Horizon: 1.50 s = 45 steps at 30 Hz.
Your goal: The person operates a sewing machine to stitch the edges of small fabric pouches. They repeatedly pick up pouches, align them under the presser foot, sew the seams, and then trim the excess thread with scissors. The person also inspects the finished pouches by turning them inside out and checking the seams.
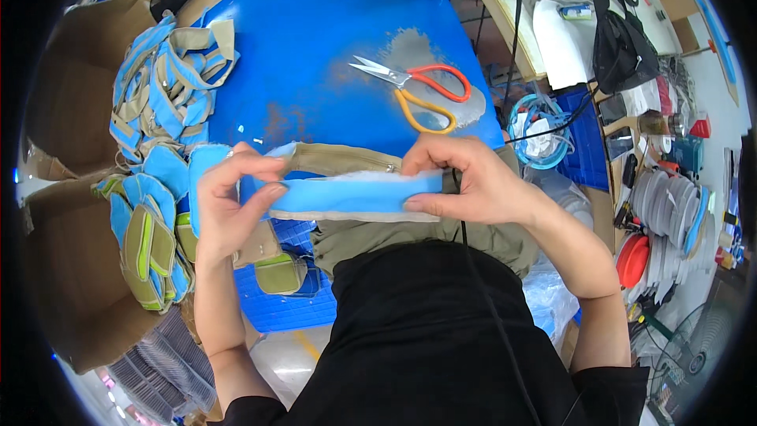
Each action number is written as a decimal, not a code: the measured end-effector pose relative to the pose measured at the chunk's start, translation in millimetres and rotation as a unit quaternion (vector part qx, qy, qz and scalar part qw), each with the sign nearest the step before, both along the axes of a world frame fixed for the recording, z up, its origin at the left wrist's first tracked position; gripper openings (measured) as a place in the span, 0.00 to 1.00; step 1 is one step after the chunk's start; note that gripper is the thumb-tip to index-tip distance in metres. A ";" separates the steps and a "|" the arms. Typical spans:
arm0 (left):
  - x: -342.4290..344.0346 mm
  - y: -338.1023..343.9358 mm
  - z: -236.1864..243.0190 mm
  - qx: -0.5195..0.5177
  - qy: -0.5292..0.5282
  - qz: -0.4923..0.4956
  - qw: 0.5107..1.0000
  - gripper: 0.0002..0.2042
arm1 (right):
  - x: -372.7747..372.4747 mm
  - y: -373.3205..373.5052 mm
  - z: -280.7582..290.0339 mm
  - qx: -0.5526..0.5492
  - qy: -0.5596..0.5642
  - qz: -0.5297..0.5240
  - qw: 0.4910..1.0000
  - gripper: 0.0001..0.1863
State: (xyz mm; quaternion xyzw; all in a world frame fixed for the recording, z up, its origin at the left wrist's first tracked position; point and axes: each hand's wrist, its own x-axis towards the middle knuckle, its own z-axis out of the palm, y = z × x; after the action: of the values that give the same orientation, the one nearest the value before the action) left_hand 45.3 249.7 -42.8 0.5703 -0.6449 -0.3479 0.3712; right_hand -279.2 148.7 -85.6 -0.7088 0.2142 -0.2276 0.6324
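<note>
Blue-and-tan fabric band [347, 196] pinched near both ends by left hand [226, 196] and right hand [471, 181]; long axis held crosswise; scissors [401, 79] laid beyond, nearer right hand.

no readable text, no legible labels or brands, no numbers or signs discernible

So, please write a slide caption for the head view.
Left hand and right hand hold a blue and tan strip, scissors lying beyond.
</note>
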 end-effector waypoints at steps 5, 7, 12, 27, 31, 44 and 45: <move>-2.4 0.1 -5.1 -0.018 0.011 0.006 1.000 0.17 | -7.0 -3.2 -2.5 -0.072 -0.006 0.009 0.997 0.13; -2.1 -0.3 -6.5 -0.020 0.010 0.008 1.000 0.17 | -9.2 -6.0 -2.9 -0.097 0.010 0.022 0.995 0.13; -5.2 -2.3 -7.5 -0.022 -0.014 0.000 1.000 0.15 | -10.3 -8.3 -6.2 -0.152 0.023 0.034 0.987 0.16; -20.0 -12.9 2.0 -0.060 -0.043 -0.041 0.996 0.14 | -0.7 -11.0 3.7 -0.073 0.041 0.039 0.996 0.29; -20.8 -13.8 2.7 -0.060 -0.046 -0.043 0.996 0.14 | 4.1 -11.1 -0.7 -0.107 -0.020 0.049 0.993 0.22; -21.2 -11.1 -3.7 -0.036 -0.028 -0.038 0.998 0.12 | 1.8 -2.8 4.4 -0.016 0.014 0.055 0.998 0.21; -21.3 -11.1 -4.0 -0.036 -0.026 -0.037 0.998 0.11 | 1.9 -1.9 5.8 0.035 0.012 0.047 0.998 0.21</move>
State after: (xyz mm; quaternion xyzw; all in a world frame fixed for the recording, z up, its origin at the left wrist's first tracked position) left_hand 24.0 238.6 -46.9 0.5411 -0.6875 -0.3229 0.3610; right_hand -277.3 146.8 -79.7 -0.6979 0.1959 -0.1815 0.6645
